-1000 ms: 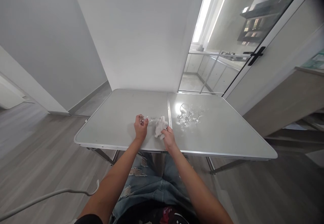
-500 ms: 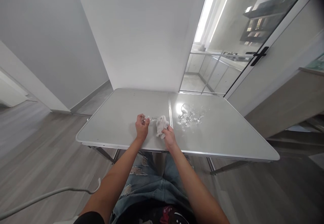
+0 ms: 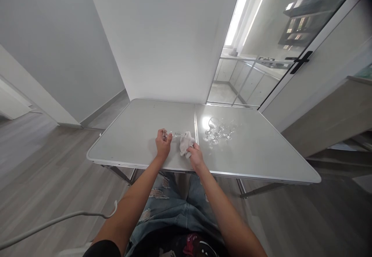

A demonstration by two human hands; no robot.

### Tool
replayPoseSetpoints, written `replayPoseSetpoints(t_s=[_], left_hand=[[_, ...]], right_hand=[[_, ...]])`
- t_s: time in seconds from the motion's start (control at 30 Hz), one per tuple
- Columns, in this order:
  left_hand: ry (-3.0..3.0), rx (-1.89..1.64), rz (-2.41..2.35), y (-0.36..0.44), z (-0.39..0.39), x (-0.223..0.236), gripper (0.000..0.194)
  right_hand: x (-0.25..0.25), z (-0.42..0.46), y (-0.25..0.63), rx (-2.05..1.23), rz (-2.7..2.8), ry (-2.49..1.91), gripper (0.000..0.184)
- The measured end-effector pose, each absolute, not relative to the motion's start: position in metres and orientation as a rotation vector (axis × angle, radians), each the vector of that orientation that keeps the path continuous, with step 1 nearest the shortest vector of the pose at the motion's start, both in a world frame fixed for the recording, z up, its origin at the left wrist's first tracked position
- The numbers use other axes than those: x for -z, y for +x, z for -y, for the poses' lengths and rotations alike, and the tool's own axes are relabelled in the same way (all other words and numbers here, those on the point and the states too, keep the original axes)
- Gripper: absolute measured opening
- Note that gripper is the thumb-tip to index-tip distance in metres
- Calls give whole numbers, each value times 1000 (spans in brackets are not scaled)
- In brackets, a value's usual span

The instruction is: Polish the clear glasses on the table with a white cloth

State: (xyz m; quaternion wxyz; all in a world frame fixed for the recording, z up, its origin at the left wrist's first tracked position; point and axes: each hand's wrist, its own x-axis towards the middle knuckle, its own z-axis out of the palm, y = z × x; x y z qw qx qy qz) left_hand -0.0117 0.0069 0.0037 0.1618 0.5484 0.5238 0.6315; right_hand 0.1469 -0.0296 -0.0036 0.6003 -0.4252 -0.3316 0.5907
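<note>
My left hand [image 3: 162, 146] is closed on the foot end of a clear stemmed glass [image 3: 174, 135] that lies sideways above the grey folding table [image 3: 130, 141]. Its bowl is covered by a white cloth [image 3: 185, 143], which my right hand [image 3: 195, 155] grips and presses around it. Both hands are near the table's front edge, just left of the centre seam.
Several clear stemmed glasses [image 3: 217, 130] stand in a group on the table's right half, behind my right hand. A glass sliding door [image 3: 261, 55] is beyond the table at the right. A white cable [image 3: 58, 220] hangs at the lower left over the wood floor.
Both hands stay on the glass and cloth with only slight shifts; the view has tilted a little.
</note>
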Motion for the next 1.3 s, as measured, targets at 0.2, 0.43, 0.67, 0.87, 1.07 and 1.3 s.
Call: replayPoseSetpoints(t_s=[0.2,0.43,0.67,0.87,1.07,1.3], left_hand=[[1631,-1738,-1429,-11,-7,-3,33],[1575,-1803,-1489,-12,-7,-5,32],[1577,-1781,-1489,-12,-7,-3,34],[1652,-1746,-1482,-12,-7,-5,34],[1797,-1636,-1385,-15,-9,1,39],[1751,-1530,-1039,-11,-15,4,59]], right_hand=[[-4,34,153,-1226,803,-885,35],[3,21,150,-1317,847,-1008,28],[-13,53,176,-740,949,-1048,47],[-38,46,174,-730,1439,-1227,27],[-30,18,143,-500,1527,-1313,4],[-26,22,171,-351,1520,-1455,10]])
